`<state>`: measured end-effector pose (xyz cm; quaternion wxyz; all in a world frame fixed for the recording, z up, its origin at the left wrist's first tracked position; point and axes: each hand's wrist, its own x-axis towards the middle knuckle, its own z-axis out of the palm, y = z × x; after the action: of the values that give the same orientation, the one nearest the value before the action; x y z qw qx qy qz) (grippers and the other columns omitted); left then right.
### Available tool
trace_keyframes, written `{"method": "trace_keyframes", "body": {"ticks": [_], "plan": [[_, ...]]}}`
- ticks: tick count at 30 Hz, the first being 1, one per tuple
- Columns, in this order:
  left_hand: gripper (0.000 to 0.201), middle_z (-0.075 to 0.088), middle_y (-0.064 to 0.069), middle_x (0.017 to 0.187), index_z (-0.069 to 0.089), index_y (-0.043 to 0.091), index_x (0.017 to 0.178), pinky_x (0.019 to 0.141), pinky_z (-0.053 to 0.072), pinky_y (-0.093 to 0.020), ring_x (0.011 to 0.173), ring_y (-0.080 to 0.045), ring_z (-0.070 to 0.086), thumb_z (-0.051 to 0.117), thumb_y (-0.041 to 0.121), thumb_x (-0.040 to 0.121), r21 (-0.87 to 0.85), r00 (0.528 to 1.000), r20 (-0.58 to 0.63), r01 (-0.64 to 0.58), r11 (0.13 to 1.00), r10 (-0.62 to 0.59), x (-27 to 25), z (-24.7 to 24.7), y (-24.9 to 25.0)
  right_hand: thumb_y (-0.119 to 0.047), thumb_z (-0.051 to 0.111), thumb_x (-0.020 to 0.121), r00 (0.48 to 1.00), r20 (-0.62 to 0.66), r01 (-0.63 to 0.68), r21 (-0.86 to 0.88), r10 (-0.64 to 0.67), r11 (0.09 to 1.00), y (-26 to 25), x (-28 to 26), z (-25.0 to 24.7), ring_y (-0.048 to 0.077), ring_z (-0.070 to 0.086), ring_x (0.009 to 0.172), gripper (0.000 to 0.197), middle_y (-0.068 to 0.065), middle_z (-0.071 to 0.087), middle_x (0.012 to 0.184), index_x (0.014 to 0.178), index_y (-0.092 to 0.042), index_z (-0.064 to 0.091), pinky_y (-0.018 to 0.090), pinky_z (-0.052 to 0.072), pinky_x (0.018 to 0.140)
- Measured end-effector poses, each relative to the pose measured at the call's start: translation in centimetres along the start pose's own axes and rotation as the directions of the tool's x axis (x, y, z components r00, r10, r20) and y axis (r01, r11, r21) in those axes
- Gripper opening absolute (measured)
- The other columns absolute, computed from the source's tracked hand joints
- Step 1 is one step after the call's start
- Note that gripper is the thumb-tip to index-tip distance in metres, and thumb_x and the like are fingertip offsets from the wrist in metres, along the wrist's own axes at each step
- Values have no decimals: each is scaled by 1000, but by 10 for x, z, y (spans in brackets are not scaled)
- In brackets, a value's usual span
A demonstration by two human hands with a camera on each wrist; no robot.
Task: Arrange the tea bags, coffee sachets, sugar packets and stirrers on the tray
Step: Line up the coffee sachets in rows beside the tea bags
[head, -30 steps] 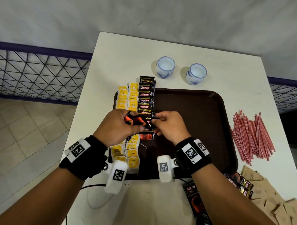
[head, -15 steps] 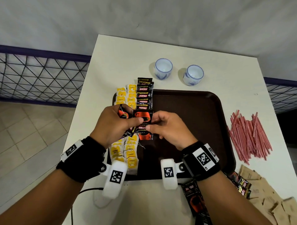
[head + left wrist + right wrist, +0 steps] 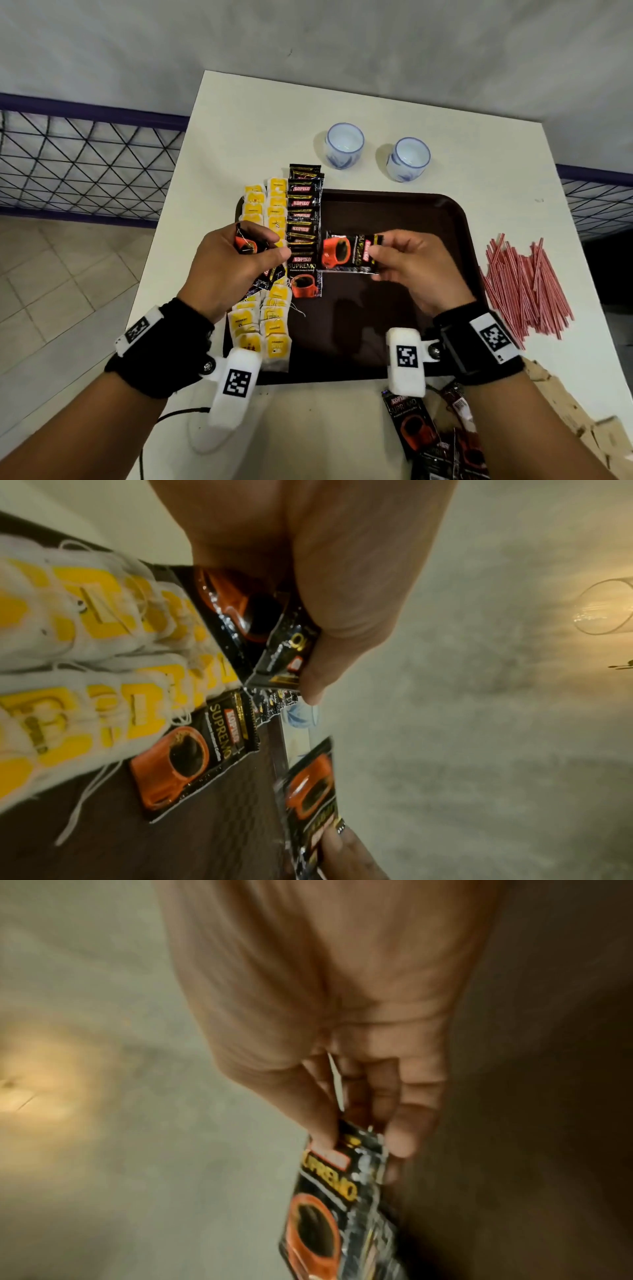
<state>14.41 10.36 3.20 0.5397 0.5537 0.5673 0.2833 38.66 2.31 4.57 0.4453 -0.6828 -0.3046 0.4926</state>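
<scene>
Overhead, white table (image 3: 239, 113) against grey wall (image 3: 308, 41); tiled floor (image 3: 68, 267).

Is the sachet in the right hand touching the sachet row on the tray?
Apart. The head view shows bare tray between the held sachet and the row.

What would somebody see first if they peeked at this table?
Probably the two hands over the brown tray: the right hand pinches one black coffee sachet sideways, and the left hand grips a few more sachets. Next come the bright yellow tea bags lined along the tray's left edge, and the heap of red stirrers on the table to its right.
</scene>
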Motion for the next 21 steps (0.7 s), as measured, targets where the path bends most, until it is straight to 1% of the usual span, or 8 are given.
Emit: {"method": "trace_keyframes", "body": {"ticks": [2, 4, 5, 7, 11, 13, 17, 21], "plan": [[17, 75, 11, 83, 75, 20, 86, 71, 52, -18, 76, -3, 70, 87, 20, 74, 33, 1000, 13, -5, 999, 4, -1, -2, 0, -4, 73, 86, 994, -44, 76, -351, -97, 933, -8, -5, -13, 10, 60, 61, 25, -6, 67, 66, 70, -23, 69, 23, 51, 61], [16, 74, 16, 78, 76, 20, 86, 66, 46, -8, 71, 3, 66, 87, 20, 74, 71, 999, 43, -36, 997, 33, -4, -1, 2, -16, 78, 83, 981, -41, 111, -677, -189, 728, -18, -9, -22, 6, 61, 61, 20, -11, 68, 66, 70, -27, 66, 23, 49, 65], [15, 74, 16, 78, 76, 21, 86, 65, 45, -6, 70, 4, 66, 86, 20, 74, 83, 996, 70, -54, 995, 48, -7, 1, 4, -21, 78, 82, 980, -17, 113, -776, -200, 620, -23, -11, -22, 6, 62, 66, 17, -10, 67, 69, 71, -27, 67, 26, 50, 68], [17, 76, 14, 84, 78, 24, 88, 68, 46, -7, 69, 3, 66, 86, 20, 75, 97, 987, 140, -95, 991, 81, -10, 4, 8, -24, 78, 81, 981, 67, 157, -824, -182, 544, -30, -13, -18, 8, 63, 70, 10, -9, 68, 71, 75, -26, 71, 30, 51, 71], [28, 76, 15, 98, 77, 26, 103, 78, 49, -8, 89, 5, 69, 86, 21, 76, 137, 932, 344, -172, 976, 116, -19, 17, 16, -18, 78, 81, 949, 264, 314, -728, -173, 609, -30, -15, 4, 5, 65, 70, 6, -8, 71, 74, 81, -23, 77, 29, 52, 73], [23, 77, 12, 93, 78, 24, 98, 81, 52, -14, 89, -1, 71, 85, 17, 77, 108, 916, 390, -142, 984, 90, -23, 23, 16, -17, 79, 81, 925, 305, 375, -654, -225, 657, -27, -16, 12, 5, 64, 70, 7, -11, 70, 73, 80, -24, 77, 28, 51, 71], [10, 77, 6, 84, 78, 22, 83, 73, 56, -21, 77, -10, 71, 85, 18, 77, 81, 965, 257, -78, 994, 54, -22, 24, 9, -19, 80, 82, 931, 264, 353, -472, -253, 808, -13, -19, 21, 3, 61, 66, 4, -8, 71, 73, 81, -22, 77, 22, 47, 67], [7, 76, 1, 77, 77, 19, 80, 62, 51, -16, 66, -9, 68, 83, 15, 78, 15, 981, 194, -15, 1000, 12, -24, 20, 5, -8, 78, 83, 966, 198, 220, -284, -167, 933, 4, -22, 24, 4, 57, 58, 8, -6, 67, 66, 84, -15, 75, 20, 45, 59]]}}
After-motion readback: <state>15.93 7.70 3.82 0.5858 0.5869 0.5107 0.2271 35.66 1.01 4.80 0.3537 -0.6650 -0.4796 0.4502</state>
